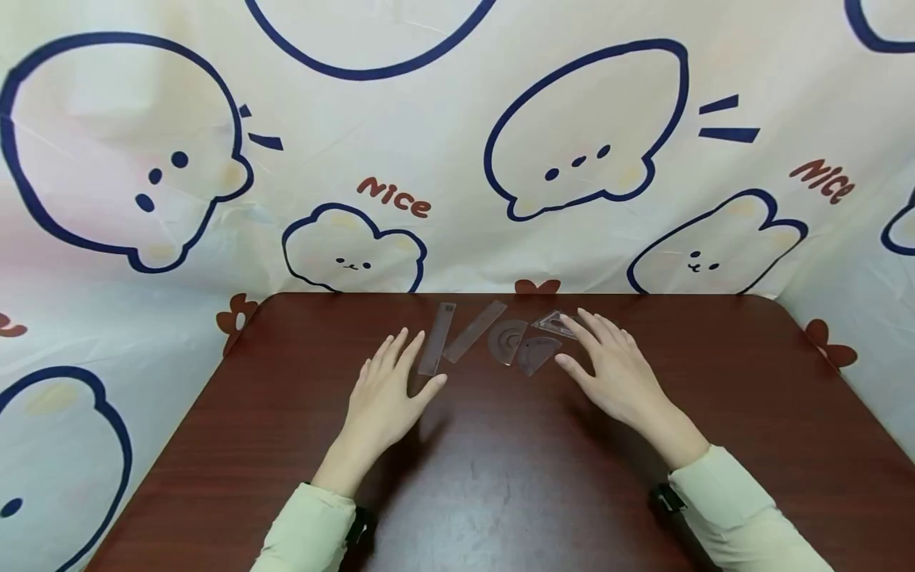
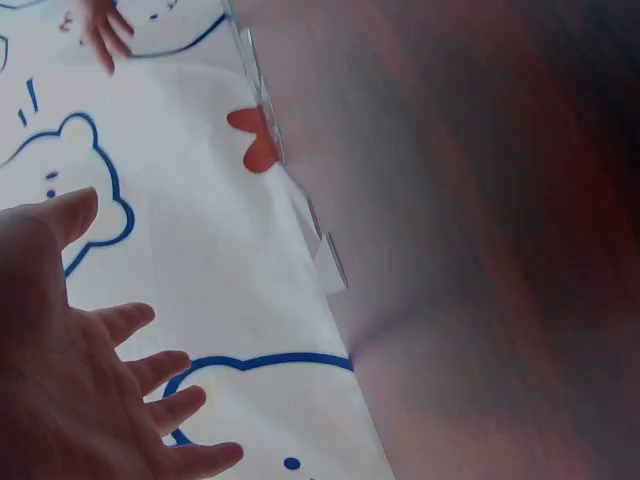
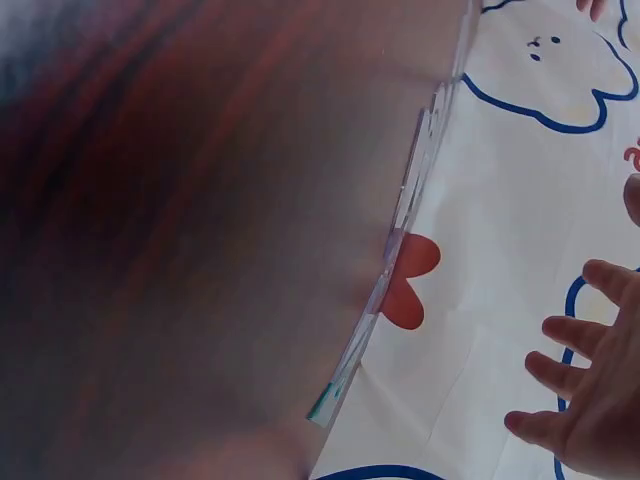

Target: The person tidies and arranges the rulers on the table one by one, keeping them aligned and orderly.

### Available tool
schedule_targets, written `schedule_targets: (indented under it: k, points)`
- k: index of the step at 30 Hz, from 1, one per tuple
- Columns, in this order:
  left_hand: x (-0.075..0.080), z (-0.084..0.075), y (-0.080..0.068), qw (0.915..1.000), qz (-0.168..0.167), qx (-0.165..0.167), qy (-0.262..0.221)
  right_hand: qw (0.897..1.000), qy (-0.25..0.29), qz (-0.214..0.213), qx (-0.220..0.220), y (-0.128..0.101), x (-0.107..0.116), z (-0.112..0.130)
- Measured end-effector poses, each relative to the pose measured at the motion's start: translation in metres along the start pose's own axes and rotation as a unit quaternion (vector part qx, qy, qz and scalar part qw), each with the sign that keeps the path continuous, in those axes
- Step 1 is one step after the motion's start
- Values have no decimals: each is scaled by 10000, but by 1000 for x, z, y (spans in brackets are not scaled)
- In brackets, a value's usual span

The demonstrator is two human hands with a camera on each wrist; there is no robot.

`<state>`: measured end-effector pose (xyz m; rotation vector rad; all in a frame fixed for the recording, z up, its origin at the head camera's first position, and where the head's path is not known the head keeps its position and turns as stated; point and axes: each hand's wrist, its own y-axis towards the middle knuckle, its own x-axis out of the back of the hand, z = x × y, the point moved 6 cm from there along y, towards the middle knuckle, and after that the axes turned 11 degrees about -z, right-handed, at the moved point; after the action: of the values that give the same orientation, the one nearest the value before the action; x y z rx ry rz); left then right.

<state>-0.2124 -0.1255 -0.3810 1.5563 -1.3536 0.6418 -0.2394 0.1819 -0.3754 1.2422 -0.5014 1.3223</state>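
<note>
My left hand (image 1: 382,397) hovers over the table with fingers spread and nothing held, its thumb close to a clear straight ruler (image 1: 437,340). To the right of that lies a second clear ruler (image 1: 475,331), slanted. Two clear protractors follow, a rounder one (image 1: 507,342) and a half-round one (image 1: 538,353). Behind them is a clear set square (image 1: 554,323), partly hidden by the fingers of my right hand (image 1: 615,369). That hand is spread too and holds nothing. In the left wrist view the left hand (image 2: 90,370) shows extended fingers; the right hand (image 3: 600,390) likewise in its own view.
The dark brown wooden table (image 1: 493,477) has rounded far corners. A white cloth (image 1: 457,159) with blue-outlined cartoon figures hangs behind and beside it. Dark bands with small devices sit at both wrists, by the pale green sleeves (image 1: 722,485).
</note>
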Motion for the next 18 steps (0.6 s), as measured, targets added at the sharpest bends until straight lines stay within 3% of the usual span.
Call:
schedule_targets:
  k: [6, 18]
  points:
    - [2, -2, 1, 9997, 177, -61, -133, 9994, 26, -121, 334, 10, -1, 6]
    - [9, 10, 19, 9975, 398, -432, -398, 9925, 400, -34, 1159, 31, -9, 26]
